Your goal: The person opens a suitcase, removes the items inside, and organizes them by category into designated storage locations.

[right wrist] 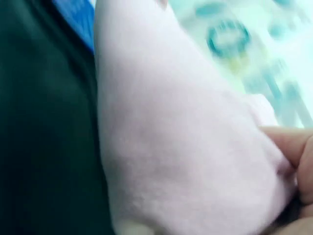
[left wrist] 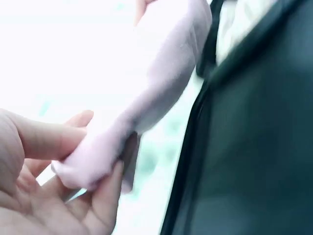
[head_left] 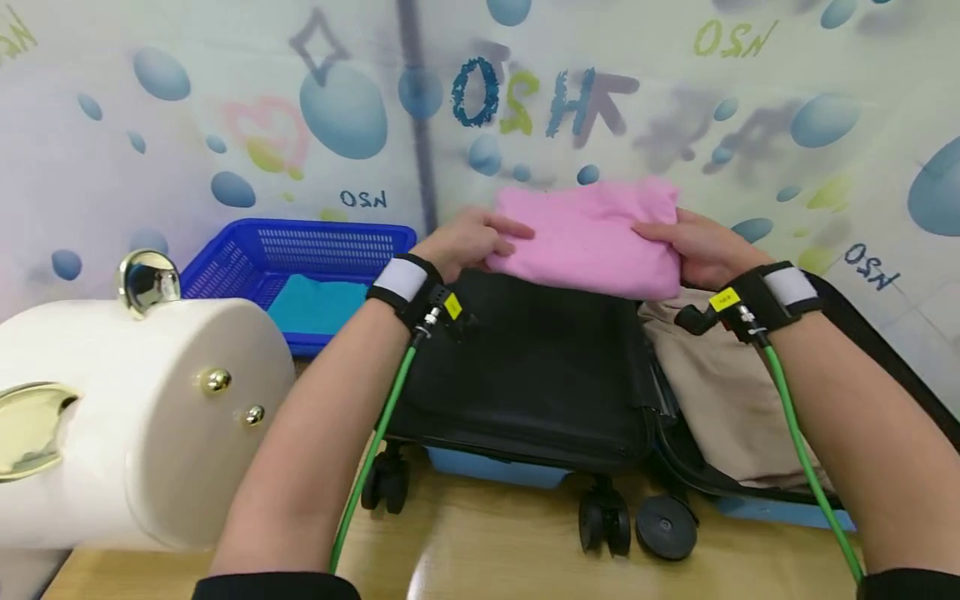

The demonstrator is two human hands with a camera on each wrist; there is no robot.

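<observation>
A folded pink cloth [head_left: 592,237] hangs over the far edge of an open black suitcase [head_left: 525,375]. My left hand [head_left: 468,242] pinches the left end of the pink cloth [left wrist: 122,132] between thumb and fingers [left wrist: 105,196]. My right hand [head_left: 693,246] grips the cloth's right end, and the right wrist view shows the pink cloth [right wrist: 186,147] filling the frame with a fingertip [right wrist: 293,144] on it. A beige folded garment [head_left: 720,392] lies in the right half of the suitcase.
A blue plastic basket [head_left: 300,267] with a teal cloth [head_left: 315,304] inside stands at the back left. A cream cylindrical case with gold fittings [head_left: 142,417] sits at the near left. The suitcase rests on a wooden table [head_left: 510,550] against a patterned wall.
</observation>
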